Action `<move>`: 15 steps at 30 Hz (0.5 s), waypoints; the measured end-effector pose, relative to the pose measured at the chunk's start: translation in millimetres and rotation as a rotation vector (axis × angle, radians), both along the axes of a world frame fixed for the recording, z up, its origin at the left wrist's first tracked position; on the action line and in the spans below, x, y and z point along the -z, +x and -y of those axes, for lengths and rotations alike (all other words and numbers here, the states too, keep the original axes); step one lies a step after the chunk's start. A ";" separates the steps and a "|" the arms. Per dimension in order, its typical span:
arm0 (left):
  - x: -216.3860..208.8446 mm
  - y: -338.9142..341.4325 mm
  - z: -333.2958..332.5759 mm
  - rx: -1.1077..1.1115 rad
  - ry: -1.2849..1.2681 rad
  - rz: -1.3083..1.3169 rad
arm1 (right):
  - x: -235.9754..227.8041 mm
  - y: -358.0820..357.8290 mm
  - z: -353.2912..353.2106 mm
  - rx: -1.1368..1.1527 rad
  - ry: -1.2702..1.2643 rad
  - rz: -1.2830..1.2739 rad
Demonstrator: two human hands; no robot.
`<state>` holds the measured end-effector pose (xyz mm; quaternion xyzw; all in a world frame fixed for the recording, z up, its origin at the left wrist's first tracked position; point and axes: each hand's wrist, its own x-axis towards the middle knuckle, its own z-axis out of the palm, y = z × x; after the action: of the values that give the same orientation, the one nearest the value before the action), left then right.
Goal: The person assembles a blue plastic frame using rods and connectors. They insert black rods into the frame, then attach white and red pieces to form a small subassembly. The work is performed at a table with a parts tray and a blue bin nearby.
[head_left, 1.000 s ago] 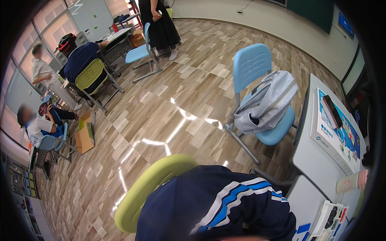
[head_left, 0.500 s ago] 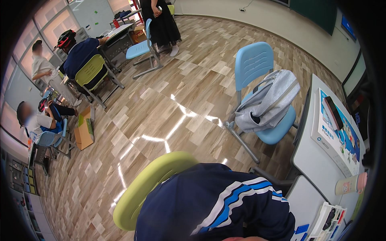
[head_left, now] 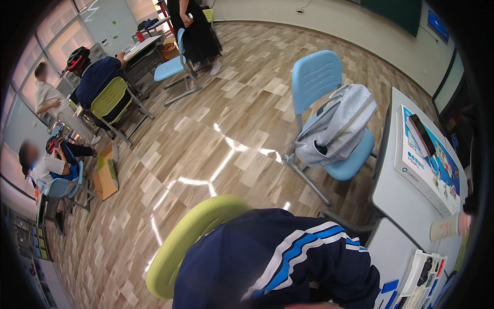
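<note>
Neither of my hands shows in the head view. A navy jacket [head_left: 221, 262] with white and blue sleeve stripes fills the lower middle, worn by someone bent over on a yellow-green chair [head_left: 177, 239]. A blurred reddish patch at the bottom edge cannot be made out. Right of the sleeve, a white parts tray [head_left: 419, 278] holds black, red and blue pieces, with blue building pieces [head_left: 389, 286] beside it. A pale bottle with a pink lid [head_left: 447, 226] stands beyond. On the white table [head_left: 383, 193], a dark phone [head_left: 422, 135] lies across a printed box [head_left: 429, 165].
A light-blue chair [head_left: 316, 77] carries a grey backpack [head_left: 337, 126]. An open cardboard box [head_left: 106, 177] sits on the wood-patterned floor [head_left: 231, 113]. Several people are at the left and back, near desks; one in a black skirt [head_left: 193, 36] stands beside another blue chair [head_left: 170, 68].
The whole view has shifted slightly, so the background appears a little further left. The person in the navy jacket stays bent over. The phone and box remain on the table.
</note>
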<state>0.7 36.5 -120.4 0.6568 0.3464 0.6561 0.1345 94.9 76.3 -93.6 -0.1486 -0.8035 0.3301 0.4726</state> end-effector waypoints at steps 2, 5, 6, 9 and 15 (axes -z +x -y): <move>0.6 2.7 -3.2 0.007 0.003 -0.003 | 0.3 0.7 0.4 0.005 -0.003 -0.005; 1.9 5.3 -6.1 0.012 0.007 -0.002 | 0.9 1.2 0.8 0.005 -0.009 -0.007; 2.2 5.7 -6.3 0.011 0.006 0.000 | 1.0 1.3 0.8 0.004 -0.011 -0.007; 0.6 6.5 -7.1 0.011 0.003 0.005 | 1.2 0.3 -0.3 0.001 -0.024 -0.003; 4.4 9.1 -14.3 0.016 0.011 0.027 | 2.0 2.1 -3.7 -0.006 -0.041 0.005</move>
<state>9.8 50.9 -124.8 0.6515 0.3356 0.6656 0.1407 97.0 80.0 -95.6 -0.1569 -0.7982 0.3475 0.4664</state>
